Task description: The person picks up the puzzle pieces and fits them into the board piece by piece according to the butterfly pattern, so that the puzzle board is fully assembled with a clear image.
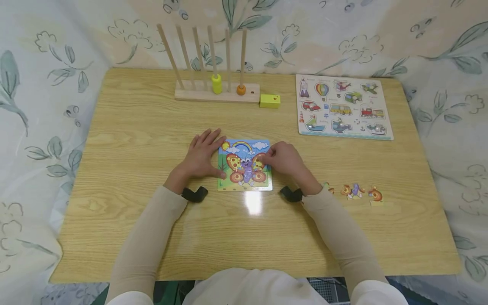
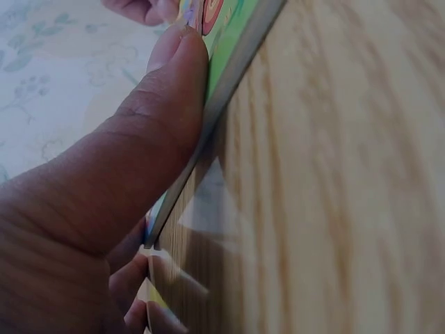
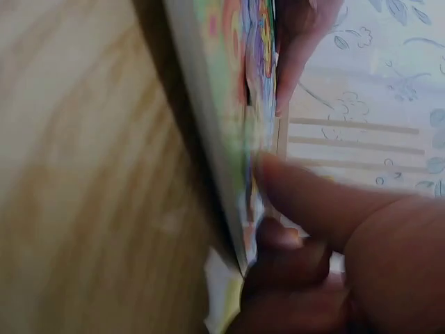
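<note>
A square butterfly puzzle board [image 1: 248, 146] lies flat on the table between the two hands. At its left side the left hand [image 1: 202, 156] is spread, its thumb resting on the lower left corner and the fingers reaching past the upper left edge. The left wrist view shows this thumb [image 2: 163, 90] lying over the board's rim. On the other side the right hand [image 1: 286, 159] has curled fingers and pinches a puzzle piece [image 3: 250, 163] at the butterfly's right upper wing. That piece stands slightly raised from the board, and the fingers hide part of it.
Loose puzzle pieces [image 1: 354, 190] lie right of the right forearm. Behind the board stands a wooden peg rack [image 1: 217, 96] with yellow and orange beads, a yellow block [image 1: 270, 101] at its end. A vehicle puzzle board [image 1: 345, 120] lies at the back right. Patterned cloth surrounds the table [image 1: 126, 127].
</note>
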The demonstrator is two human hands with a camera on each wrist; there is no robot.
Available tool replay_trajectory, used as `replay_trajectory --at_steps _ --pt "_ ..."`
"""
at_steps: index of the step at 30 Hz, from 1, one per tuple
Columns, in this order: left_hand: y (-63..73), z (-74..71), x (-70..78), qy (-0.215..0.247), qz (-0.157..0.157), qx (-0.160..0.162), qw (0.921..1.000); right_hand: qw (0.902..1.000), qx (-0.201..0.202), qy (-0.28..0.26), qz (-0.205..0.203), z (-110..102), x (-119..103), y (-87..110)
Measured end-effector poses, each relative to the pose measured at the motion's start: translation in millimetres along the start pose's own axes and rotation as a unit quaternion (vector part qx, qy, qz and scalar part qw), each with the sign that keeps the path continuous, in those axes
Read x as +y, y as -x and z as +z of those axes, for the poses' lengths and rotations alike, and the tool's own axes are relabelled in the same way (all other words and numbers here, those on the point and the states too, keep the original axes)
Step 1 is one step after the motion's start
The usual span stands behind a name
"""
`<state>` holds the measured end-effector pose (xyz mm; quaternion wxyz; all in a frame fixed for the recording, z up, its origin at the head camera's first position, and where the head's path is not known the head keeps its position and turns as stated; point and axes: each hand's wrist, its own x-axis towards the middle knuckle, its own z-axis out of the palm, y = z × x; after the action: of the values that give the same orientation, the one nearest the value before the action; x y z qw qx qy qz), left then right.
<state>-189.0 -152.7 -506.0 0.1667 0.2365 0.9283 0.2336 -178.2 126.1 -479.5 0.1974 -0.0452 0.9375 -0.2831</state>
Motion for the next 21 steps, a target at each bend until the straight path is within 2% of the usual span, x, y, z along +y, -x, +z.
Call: replay_trajectory --at_steps 5,10,14,17,21 --pt "0.0 0.5 1.4 -0.002 -0.001 0.004 1.0 0.9991 0.027 0.029 -0.012 6.2 3.1 1.9" --pt "-0.7 0.3 1.6 -0.005 0.001 0.008 1.0 0.9985 0.038 0.039 -0.006 10.2 3.6 3.1" --pt "-0.7 0.8 -0.2 -0.007 0.002 0.006 1.0 0.9985 0.04 0.027 -0.028 10.7 9.0 6.8" --pt "-0.2 1.4 -0.4 -0.007 0.002 0.003 1.0 0.9983 0.046 -0.002 -0.037 2.3 21.9 19.9" --pt "0.1 0.2 0.9 -0.006 0.007 0.003 1.0 0.9976 0.065 -0.009 -0.021 -24.3 50.4 50.0"
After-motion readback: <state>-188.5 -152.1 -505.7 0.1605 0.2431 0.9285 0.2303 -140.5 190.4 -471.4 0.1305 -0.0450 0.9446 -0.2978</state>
